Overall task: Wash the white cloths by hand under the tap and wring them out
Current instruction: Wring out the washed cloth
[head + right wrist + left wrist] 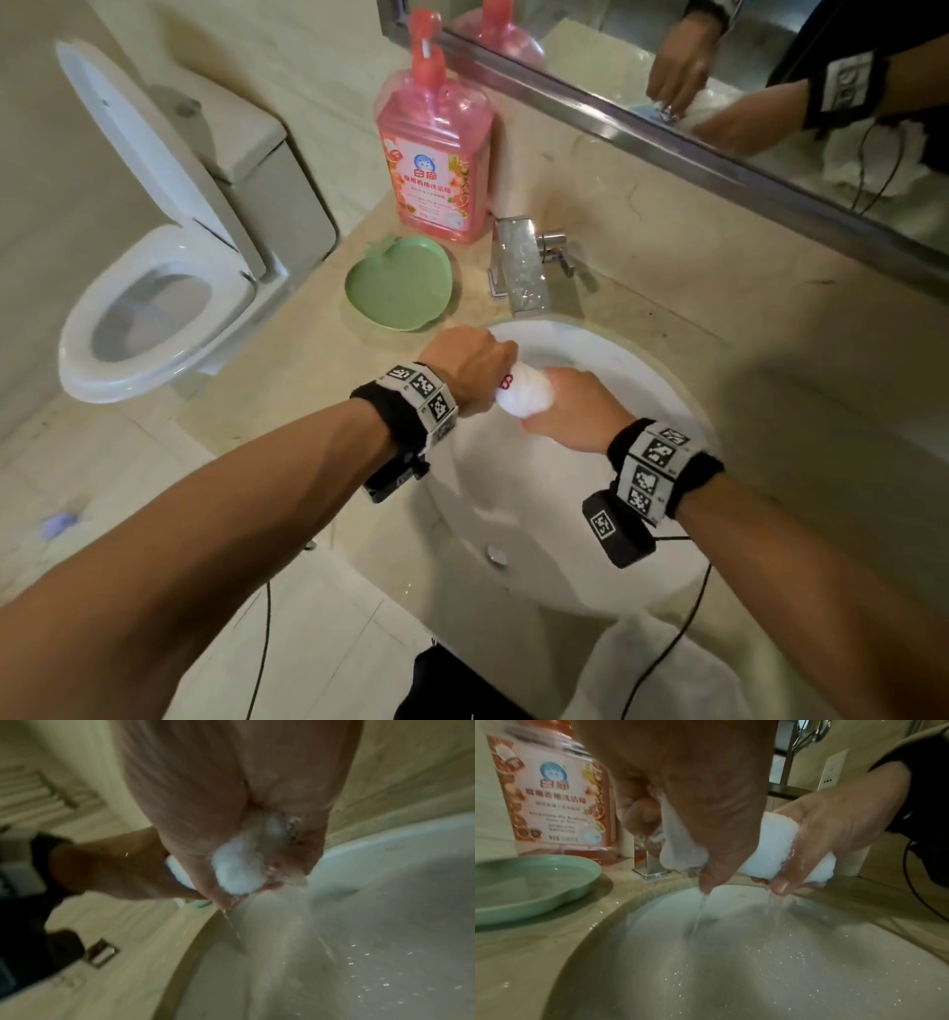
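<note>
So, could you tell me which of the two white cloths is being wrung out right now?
The rolled white cloth gripped between the left hand and right hand over the sink, dripping water. The other cloth lies untouched on the counter's near edge.

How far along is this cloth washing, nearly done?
Wetting looks done: the white cloth is soaked. Wringing is in hand: the left hand and right hand grip its ends, and water streams into the sink. Another pale cloth lies below the sink; whether it is washed is unclear.
</note>
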A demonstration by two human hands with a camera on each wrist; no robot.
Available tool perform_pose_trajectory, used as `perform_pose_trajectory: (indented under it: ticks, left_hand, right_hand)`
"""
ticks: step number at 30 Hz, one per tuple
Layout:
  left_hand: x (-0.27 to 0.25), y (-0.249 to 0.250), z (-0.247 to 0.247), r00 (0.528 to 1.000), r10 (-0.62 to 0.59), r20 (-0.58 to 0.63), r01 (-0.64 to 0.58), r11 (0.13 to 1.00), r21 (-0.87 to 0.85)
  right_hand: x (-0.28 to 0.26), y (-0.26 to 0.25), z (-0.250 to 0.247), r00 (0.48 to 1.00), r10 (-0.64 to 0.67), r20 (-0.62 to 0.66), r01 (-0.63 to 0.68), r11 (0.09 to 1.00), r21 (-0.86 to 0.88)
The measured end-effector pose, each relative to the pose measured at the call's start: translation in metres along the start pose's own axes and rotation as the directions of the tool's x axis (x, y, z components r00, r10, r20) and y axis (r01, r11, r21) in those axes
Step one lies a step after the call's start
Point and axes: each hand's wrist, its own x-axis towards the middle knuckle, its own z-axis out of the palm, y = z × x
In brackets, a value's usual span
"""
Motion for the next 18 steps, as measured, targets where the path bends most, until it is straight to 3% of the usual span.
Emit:
perform_pose_trajectory:
  ticks: [4, 9, 14, 16, 18]
  left_hand:
    - [0.018, 0.013, 0.012, 0.987, -0.054, 0.15, 0.06, 0.998, -0.035]
    - [0.038, 0.02, 0.032, 0.947, -0.062, 0.315, 0.103, 0.988, -0.115]
    - [0.047, 0.022, 0.037, 0.881, -0.03, 0.471, 0.19, 0.937, -0.294]
    - [0.049, 0.017, 0.038, 0.85, -0.007, 0.527, 0.242, 0.894, -0.378]
    - [0.047, 0.011, 0.036, 0.836, 0.025, 0.548, 0.272, 0.849, -0.454]
  right_hand:
    - [0.004, 0.014, 0.006, 0.983, -0.143, -0.116, 0.093, 0.93, -0.356]
    - [0.012, 0.028, 0.003, 0.967, -0.244, -0.071, 0.126, 0.702, -0.701]
    - [0.016, 0.036, 0.002, 0.956, -0.287, -0.054, 0.151, 0.644, -0.75]
    - [0.016, 0.039, 0.002, 0.933, -0.357, -0.045, 0.228, 0.683, -0.694]
    - [0.016, 0.039, -0.001, 0.925, -0.378, -0.049, 0.29, 0.782, -0.553]
